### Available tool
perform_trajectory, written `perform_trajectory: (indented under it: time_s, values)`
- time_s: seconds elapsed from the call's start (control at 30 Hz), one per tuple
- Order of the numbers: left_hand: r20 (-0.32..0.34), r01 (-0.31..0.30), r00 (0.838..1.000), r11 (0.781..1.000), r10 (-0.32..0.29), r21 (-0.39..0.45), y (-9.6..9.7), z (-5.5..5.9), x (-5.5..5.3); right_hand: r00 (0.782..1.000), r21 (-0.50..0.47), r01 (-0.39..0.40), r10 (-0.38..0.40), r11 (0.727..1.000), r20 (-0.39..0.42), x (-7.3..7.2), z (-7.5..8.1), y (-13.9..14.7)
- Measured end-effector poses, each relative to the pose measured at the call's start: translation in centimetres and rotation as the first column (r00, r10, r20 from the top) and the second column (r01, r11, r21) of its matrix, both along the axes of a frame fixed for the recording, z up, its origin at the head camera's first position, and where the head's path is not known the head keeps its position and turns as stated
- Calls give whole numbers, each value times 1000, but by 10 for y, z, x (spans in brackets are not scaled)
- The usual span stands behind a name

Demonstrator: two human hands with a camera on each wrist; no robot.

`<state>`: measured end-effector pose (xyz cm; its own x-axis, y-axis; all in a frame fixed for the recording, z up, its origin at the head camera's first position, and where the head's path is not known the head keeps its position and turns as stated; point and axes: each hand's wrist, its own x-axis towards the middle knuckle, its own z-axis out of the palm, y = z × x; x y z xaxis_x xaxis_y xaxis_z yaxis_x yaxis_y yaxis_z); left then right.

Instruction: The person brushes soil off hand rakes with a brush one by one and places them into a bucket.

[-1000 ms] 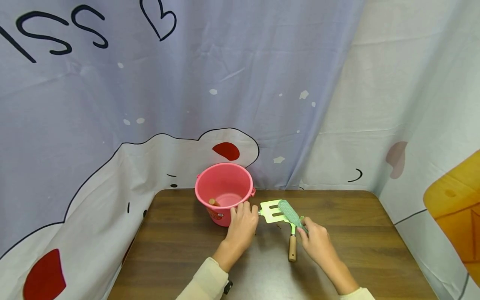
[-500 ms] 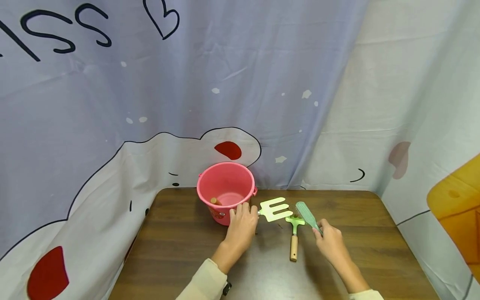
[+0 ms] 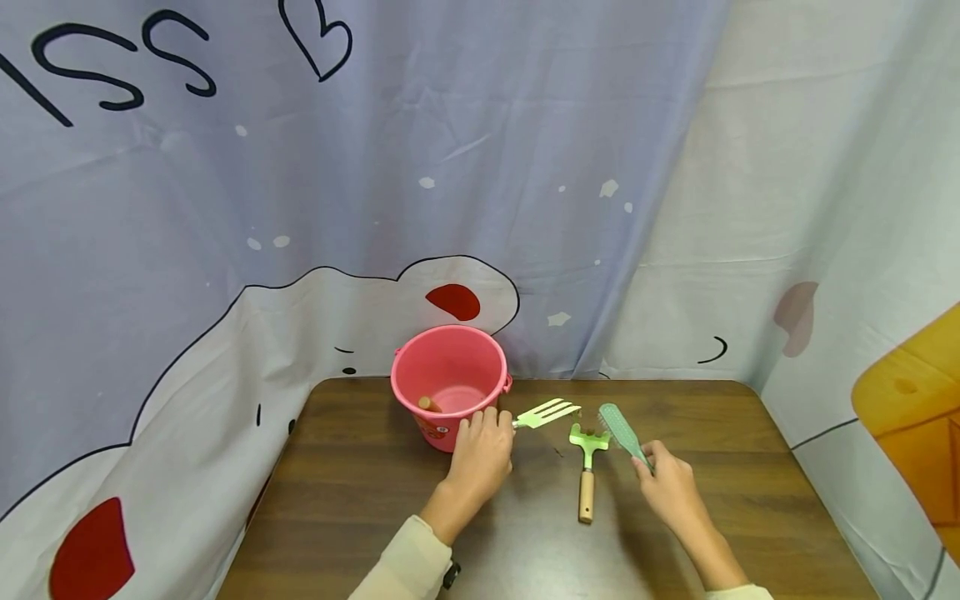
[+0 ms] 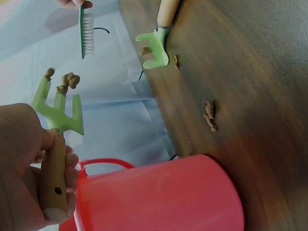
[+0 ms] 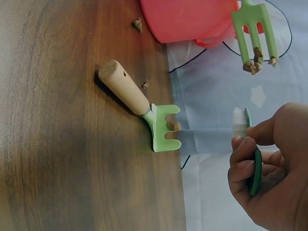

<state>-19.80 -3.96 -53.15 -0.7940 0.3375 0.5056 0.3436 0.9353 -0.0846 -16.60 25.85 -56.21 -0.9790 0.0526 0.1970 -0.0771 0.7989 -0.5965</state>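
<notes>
My left hand [image 3: 482,454] grips the wooden handle of a small garden hand fork [image 3: 546,413], held beside the pink bucket. In the left wrist view, brown soil-like clumps [image 4: 72,80] stick to the tips of the fork's light green tines. My right hand [image 3: 667,483] holds a green brush [image 3: 619,427] by its handle; white bristles [image 5: 239,121] show in the right wrist view. Fork and brush are apart. Between the hands a small hand rake [image 3: 587,467] with a wooden handle lies on the table, a brown lump [image 5: 173,125] at its prongs.
The pink bucket [image 3: 429,358] stands at the back of the wooden table [image 3: 337,517], with a wooden handle end [image 3: 427,403] inside it. Brown crumbs [image 4: 210,115] lie on the table near the bucket. A printed curtain [image 3: 480,167] hangs behind.
The brush was over the fork's tines; my right hand has drawn it away to the right. The fork has turned, so its tines now appear narrower in the head view.
</notes>
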Motion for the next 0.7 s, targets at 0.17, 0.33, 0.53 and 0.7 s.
perform_trajectory:
  time_s: [0.17, 0.33, 0.53, 0.7]
  values:
    - [-1, 10, 1000, 1000, -10, 1, 0, -1, -1, 1000, -5, 2, -2, 1000, -13, 1, 1, 0]
    - [33, 11, 999, 1000, -12, 22, 0, -1, -1, 1000, -12, 0, 0, 1000, -23, 1, 4, -1]
    - [76, 17, 997, 997, -22, 69, -1, -1, -2, 1000, -16, 5, -5, 1000, -23, 4, 7, -2]
    - [98, 36, 994, 996, -45, 85, -2, -2, -3, 1000, -26, 2, -2, 1000, -13, 3, 9, -1]
